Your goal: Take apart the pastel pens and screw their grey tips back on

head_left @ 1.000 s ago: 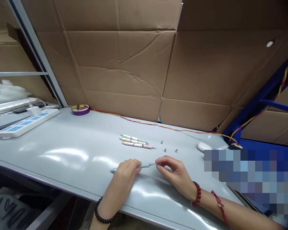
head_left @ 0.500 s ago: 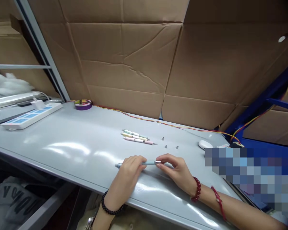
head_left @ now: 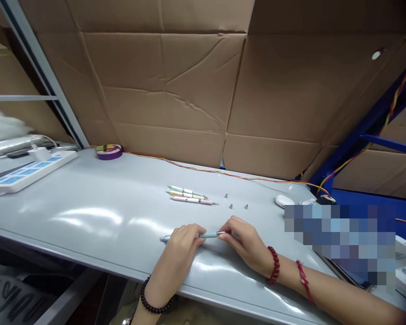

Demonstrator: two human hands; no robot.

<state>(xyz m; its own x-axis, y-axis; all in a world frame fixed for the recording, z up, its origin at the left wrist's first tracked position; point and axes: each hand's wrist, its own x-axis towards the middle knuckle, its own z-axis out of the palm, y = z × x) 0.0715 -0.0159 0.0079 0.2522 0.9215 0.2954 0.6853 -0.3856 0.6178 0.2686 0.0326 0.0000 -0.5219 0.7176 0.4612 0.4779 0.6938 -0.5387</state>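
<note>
A: What is held nearest the bench's front edge?

B: A light blue pen point(head_left: 208, 235) is held level just above the bench point(head_left: 98, 198), between two hands. Its barrel is grasped by the left hand point(head_left: 182, 241), fingers curled over it, so that only the rear end is seen sticking out on the left side of that grip. The tip end is pinched by the fingertips of the right hand point(head_left: 243, 239), and the short bare stretch of barrel is seen between the two grips.

A: What is worn on the wrists?

B: A dark bead bracelet point(head_left: 152, 301) is worn on the left wrist; a red bead bracelet point(head_left: 273, 271) and a red cord point(head_left: 303, 282) are worn on the right forearm.

A: And beyond the blue pen?

B: Three pens point(head_left: 188, 195) are laid side by side farther back from the blue pen, well apart from it. Three small cone-shaped tips point(head_left: 230, 206) are scattered just right of those pens. A white mouse point(head_left: 283, 201) is seen farther right. Far left of the blue pen, a power strip point(head_left: 27, 170) and a purple tape roll point(head_left: 109, 152) are set near the back. A red and yellow cable point(head_left: 203, 169) is run along the rear edge, below a cardboard wall point(head_left: 176, 81).
</note>
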